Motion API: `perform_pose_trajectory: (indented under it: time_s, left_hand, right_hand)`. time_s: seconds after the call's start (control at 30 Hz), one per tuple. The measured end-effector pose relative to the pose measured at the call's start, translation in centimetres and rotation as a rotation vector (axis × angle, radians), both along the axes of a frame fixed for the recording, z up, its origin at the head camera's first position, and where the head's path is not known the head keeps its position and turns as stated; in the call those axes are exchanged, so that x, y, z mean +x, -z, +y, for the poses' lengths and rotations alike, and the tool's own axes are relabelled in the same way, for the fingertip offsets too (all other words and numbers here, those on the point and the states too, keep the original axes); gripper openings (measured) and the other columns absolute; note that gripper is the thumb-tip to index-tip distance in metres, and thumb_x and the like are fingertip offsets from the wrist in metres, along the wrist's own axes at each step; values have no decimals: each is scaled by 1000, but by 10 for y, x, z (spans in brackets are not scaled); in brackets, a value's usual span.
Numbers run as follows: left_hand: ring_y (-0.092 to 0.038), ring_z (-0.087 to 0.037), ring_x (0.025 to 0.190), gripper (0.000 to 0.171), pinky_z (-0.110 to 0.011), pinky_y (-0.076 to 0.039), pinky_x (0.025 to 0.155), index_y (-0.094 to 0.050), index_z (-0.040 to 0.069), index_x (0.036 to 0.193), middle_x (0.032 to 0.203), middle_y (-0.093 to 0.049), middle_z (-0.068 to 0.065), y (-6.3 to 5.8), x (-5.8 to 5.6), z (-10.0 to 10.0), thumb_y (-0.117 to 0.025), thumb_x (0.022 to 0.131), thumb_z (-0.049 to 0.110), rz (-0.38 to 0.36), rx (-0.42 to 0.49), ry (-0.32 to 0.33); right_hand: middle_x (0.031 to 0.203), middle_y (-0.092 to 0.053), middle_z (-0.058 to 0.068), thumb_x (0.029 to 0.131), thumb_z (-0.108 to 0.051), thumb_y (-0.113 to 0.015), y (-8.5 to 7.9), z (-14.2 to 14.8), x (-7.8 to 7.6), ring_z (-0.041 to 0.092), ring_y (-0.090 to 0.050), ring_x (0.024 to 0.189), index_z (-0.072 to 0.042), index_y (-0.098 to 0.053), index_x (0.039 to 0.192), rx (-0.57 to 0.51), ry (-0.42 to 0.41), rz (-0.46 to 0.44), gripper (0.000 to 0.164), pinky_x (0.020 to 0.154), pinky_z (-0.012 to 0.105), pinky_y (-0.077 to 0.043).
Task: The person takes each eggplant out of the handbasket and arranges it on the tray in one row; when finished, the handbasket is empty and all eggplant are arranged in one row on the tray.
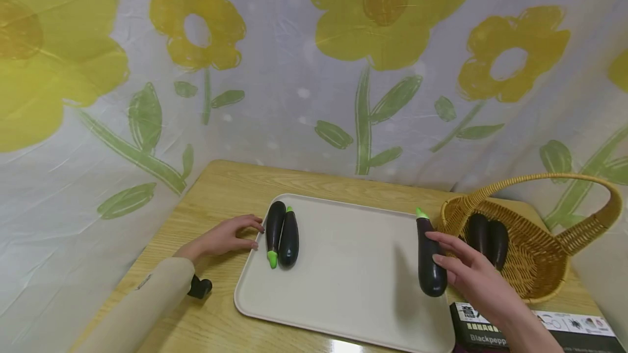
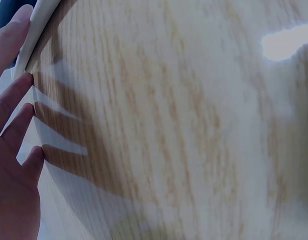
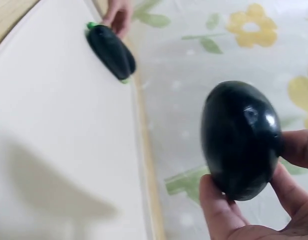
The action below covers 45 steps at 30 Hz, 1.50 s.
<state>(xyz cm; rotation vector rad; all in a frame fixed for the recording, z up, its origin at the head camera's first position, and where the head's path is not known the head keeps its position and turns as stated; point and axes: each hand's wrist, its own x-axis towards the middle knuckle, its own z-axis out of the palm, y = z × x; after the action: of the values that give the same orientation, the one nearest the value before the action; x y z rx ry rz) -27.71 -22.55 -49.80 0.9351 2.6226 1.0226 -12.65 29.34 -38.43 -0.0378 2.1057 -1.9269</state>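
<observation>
Head view shows a wood-grained table [image 1: 245,174] against a hanging cloth [image 1: 284,97] printed with yellow flowers, which fills the upper frame. A cream tray [image 1: 343,271] with a low rim and rounded corners spans the lower middle; its smooth central stretch lies between two side-by-side eggplants [image 1: 290,241] near its left edge and the held eggplant [image 1: 426,257], raised over its right side. Glossy, dark and bulbous, with a green tip, that one is pinched between the thumb and fingers of the right hand [image 1: 473,274]. The left hand [image 1: 225,238], fingers spread and slightly bent, rests at the tray's left rim, near the pair. At right, just beside the tray, a woven basket [image 1: 537,266] with an arched handle contains two darker eggplants [image 1: 499,241]; a printed box [image 1: 579,324] sits at lower right.
</observation>
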Motion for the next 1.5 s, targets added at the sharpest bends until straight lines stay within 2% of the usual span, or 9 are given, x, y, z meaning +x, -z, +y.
perform_pose_trajectory:
  time_s: [0.17,0.33,0.43,0.63,0.83,1.03,1.3,1.5]
  left_hand:
    - [-37,-42,136,37,-59,-28,111,-66,15,119,140,-52,-17,1,-1,0,-75,87,32,2,-7,-2]
    - [-35,-42,138,39,-60,-27,112,-66,17,120,141,-52,-16,3,-2,-1,-74,87,36,-7,-13,-6]
    - [-36,-42,138,39,-59,-27,112,-65,18,120,141,-51,-16,4,-3,0,-74,87,36,-8,-9,-9]
    - [-38,-42,136,38,-59,-30,111,-65,17,120,142,-51,-17,2,-2,-1,-74,88,34,-1,-4,-4]
    - [-37,-42,137,38,-58,-29,111,-65,16,120,142,-50,-17,3,-2,-1,-74,88,34,-5,-7,-2]
    - [-37,-42,137,38,-59,-28,112,-65,17,120,142,-50,-17,3,-3,0,-74,88,34,-4,-7,3]
    - [-37,-41,137,38,-58,-28,112,-65,17,120,142,-50,-17,2,-1,0,-74,87,35,-5,-3,0]
    - [-36,-43,137,39,-59,-27,112,-65,16,120,141,-51,-17,1,-1,-1,-74,88,34,-8,-2,1]
  right_hand:
    - [149,-29,21,99,-25,-61,5,-19,-21,17,-55,118,-9,-37,149,39,9,6,58,92,25,-52]
    - [149,-30,20,95,-29,-66,14,-32,-40,33,-48,127,-10,-42,146,110,-40,0,60,94,33,-50]
    - [148,-32,20,94,-27,-67,21,-41,-51,39,-43,132,-10,-45,144,126,-73,19,58,97,37,-48]
    - [141,-42,23,94,-20,-68,31,-65,-71,37,-49,125,-5,-49,140,149,-101,77,52,93,36,-50]
    - [133,-50,22,95,-17,-66,48,-96,-88,31,-55,115,-4,-53,135,181,-145,77,45,86,35,-53]
    - [133,-53,15,94,-21,-67,63,-133,-97,32,-56,116,-11,-59,132,299,-184,97,40,87,41,-53]
    - [122,-61,15,92,-20,-68,76,-169,-102,31,-63,107,-7,-60,129,360,-286,203,40,83,39,-54]
    - [122,-62,15,92,-21,-68,78,-188,-108,30,-64,107,-7,-61,129,408,-293,249,40,86,39,-53]
